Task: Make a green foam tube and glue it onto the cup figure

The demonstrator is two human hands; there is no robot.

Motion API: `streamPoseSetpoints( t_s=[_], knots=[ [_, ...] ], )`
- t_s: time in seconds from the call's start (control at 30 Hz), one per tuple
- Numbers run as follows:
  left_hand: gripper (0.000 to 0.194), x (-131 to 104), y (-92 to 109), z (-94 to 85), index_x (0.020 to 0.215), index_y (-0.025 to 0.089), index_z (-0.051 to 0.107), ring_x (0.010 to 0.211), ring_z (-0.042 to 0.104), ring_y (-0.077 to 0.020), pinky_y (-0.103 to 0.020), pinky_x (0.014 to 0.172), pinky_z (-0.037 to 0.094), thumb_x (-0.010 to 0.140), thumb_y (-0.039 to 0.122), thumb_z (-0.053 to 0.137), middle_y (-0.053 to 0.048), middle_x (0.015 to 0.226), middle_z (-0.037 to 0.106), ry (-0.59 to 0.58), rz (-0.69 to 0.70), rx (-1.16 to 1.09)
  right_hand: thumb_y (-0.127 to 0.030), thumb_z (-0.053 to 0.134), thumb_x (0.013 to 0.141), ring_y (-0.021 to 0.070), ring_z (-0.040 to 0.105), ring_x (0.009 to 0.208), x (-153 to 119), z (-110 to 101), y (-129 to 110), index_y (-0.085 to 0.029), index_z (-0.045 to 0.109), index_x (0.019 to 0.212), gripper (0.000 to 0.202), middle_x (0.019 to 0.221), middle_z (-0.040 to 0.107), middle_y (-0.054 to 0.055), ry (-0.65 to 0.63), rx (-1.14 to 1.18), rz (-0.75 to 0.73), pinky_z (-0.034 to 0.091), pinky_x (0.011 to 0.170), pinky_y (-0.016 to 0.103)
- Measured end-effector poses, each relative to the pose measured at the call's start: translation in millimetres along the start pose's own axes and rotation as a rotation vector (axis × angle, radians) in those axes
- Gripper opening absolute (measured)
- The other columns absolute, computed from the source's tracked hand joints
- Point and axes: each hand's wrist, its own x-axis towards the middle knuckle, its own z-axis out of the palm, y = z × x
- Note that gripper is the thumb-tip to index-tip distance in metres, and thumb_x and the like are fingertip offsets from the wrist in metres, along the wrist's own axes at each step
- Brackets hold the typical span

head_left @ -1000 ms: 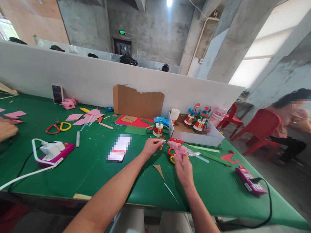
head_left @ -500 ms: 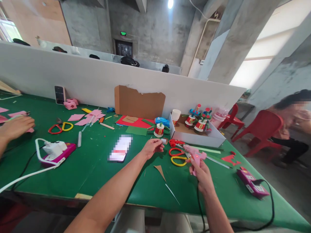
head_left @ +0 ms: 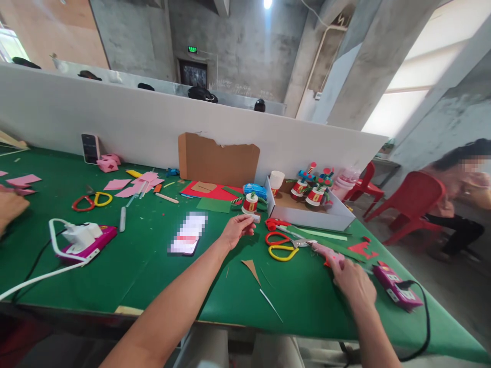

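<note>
My left hand (head_left: 238,231) pinches a small pale piece (head_left: 255,217), perhaps a little roll of paper; the fingers cover part of it. Just behind it stands a red and white paper-cup figure (head_left: 250,204) with striped green arms. To the right, my right hand (head_left: 355,282) is closed on a pink glue gun (head_left: 325,252) held low over the table, its nozzle pointing left. Beside that nozzle lie scissors (head_left: 283,253) with one red and one yellow handle loop.
A white box (head_left: 312,217) holds more cup figures. A phone (head_left: 187,233) lies left of my arm. Purple power strips (head_left: 397,287) flank both sides, with cords. Pink paper (head_left: 148,183) and a second pair of scissors (head_left: 92,202) lie left. Another person's hand (head_left: 11,207) is at the far left.
My right hand has moved right and lowered the glue gun towards the table, away from my left hand. The left hand stays nearly in place with the pale piece. The other person's hand has shifted left.
</note>
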Motion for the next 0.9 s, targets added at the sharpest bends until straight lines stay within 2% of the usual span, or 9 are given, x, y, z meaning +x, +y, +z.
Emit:
streamPoseSetpoints(
  t_s=[0.07,0.1,0.17,0.23,0.3,0.4,0.53,0.63,0.9],
  knots=[
    [0.03,1,0,-0.4,0.077,0.011,0.067,0.048,0.053,-0.0074,-0.022,0.051,0.046,0.062,0.034,0.078,-0.002,0.059,0.063,0.003,0.02,-0.003,-0.057,0.044,0.079,0.0333,0.062,0.085,0,-6,-20,-0.017,0.06,0.078,0.043,0.088,0.064,0.019,0.16,0.08,0.034,0.045,0.068,0.042],
    [0.031,1,0,-0.5,0.077,0.011,0.067,0.049,0.053,-0.0077,-0.023,0.051,0.046,0.06,0.035,0.078,-0.002,0.06,0.063,0.001,0.027,-0.002,-0.057,0.043,0.079,0.0314,0.061,0.085,1,-8,-35,-0.018,0.059,0.077,0.042,0.087,0.064,0.017,0.2,0.208,-0.011,0.045,0.069,0.041],
    [0.033,2,0,-0.6,0.077,0.011,0.067,0.05,0.053,-0.008,-0.023,0.052,0.046,0.059,0.036,0.079,-0.002,0.061,0.063,-0.01,0.037,0.012,-0.059,0.045,0.076,0.0248,0.06,0.073,5,-6,-73,-0.02,0.057,0.071,0.041,0.075,0.064,0.011,0.148,0.581,-0.124,0.046,0.067,0.037],
    [0.034,1,0,-0.6,0.078,0.012,0.068,0.05,0.053,-0.0084,-0.023,0.053,0.045,0.059,0.038,0.078,-0.001,0.062,0.064,-0.034,0.051,0.05,-0.058,0.054,0.07,0.0182,0.055,0.059,10,3,-118,-0.02,0.057,0.072,0.038,0.065,0.061,0.004,-0.057,1.015,-0.122,0.046,0.059,0.032],
    [0.035,-1,1,-0.9,0.079,0.013,0.069,0.052,0.053,-0.0087,-0.024,0.054,0.044,0.059,0.04,0.078,-0.001,0.063,0.064,-0.064,0.075,0.105,-0.05,0.065,0.062,0.0142,0.054,0.054,16,15,-158,-0.02,0.058,0.074,0.033,0.065,0.061,0.001,-0.333,1.394,0.024,0.046,0.055,0.028],
    [0.034,-3,5,-2.0,0.078,0.013,0.07,0.054,0.053,-0.0093,-0.024,0.057,0.043,0.06,0.041,0.077,-0.002,0.066,0.065,-0.089,0.121,0.168,-0.039,0.071,0.059,0.0101,0.053,0.052,20,30,-192,-0.019,0.059,0.069,0.025,0.065,0.061,0.0,-0.635,1.683,0.204,0.045,0.054,0.025],
    [0.033,-2,10,-3.8,0.077,0.014,0.071,0.055,0.053,-0.0095,-0.024,0.059,0.043,0.061,0.042,0.075,-0.002,0.069,0.066,-0.096,0.14,0.195,-0.032,0.075,0.056,0.0077,0.051,0.056,17,43,-193,-0.02,0.064,0.075,0.025,0.069,0.061,-0.002,-0.62,1.78,0.134,0.042,0.054,0.02],
    [0.032,0,8,-4.6,0.075,0.013,0.07,0.055,0.053,-0.0089,-0.023,0.058,0.043,0.062,0.043,0.075,-0.002,0.07,0.066,-0.092,0.127,0.189,-0.031,0.075,0.057,0.009,0.051,0.06,14,48,-188,-0.02,0.065,0.08,0.027,0.069,0.06,-0.003,-0.541,1.692,0.016,0.039,0.054,0.02],
    [0.031,1,4,-5.3,0.072,0.013,0.068,0.056,0.052,-0.0087,-0.022,0.057,0.044,0.061,0.041,0.076,-0.002,0.067,0.063,-0.109,0.063,0.164,-0.031,0.07,0.062,0.0114,0.05,0.058,14,56,-195,-0.02,0.062,0.075,0.019,0.066,0.06,-0.003,-0.365,1.552,-0.186,0.039,0.056,0.024]
  ],
)
